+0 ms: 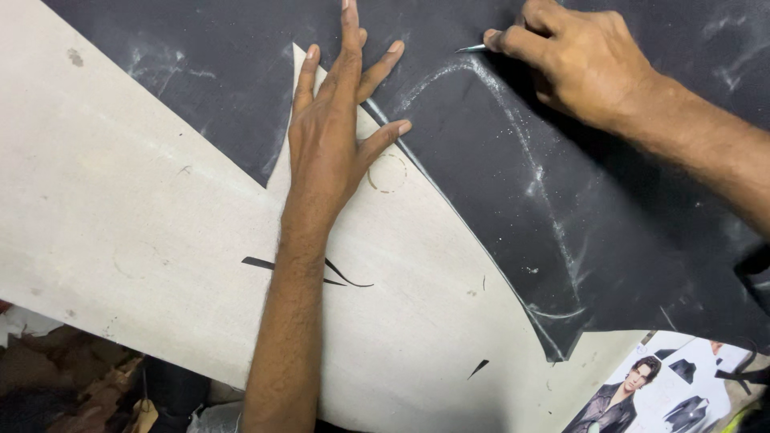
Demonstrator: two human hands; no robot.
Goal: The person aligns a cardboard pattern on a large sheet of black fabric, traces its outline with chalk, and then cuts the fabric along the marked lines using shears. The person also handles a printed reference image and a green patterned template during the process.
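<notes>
Nearest the lens, the left hand (329,136) is pressed flat, fingers spread, on a pale stiff card pattern piece (160,216) laid over dark fabric (497,200). Beyond the pattern's curved edge, the right hand (577,64) is closed on a thin sliver of chalk (472,49), its tip touching the fabric just right of the left fingertips, where a white chalk line (521,152) runs along that edge.

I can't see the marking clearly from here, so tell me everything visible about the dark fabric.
The dark fabric is black, matte cloth lying flat across the beige table surface. White chalk lines and smudges curve across it. The left hand presses a pale pattern piece beside it; the right hand holds a thin chalk sliver against it.
</notes>
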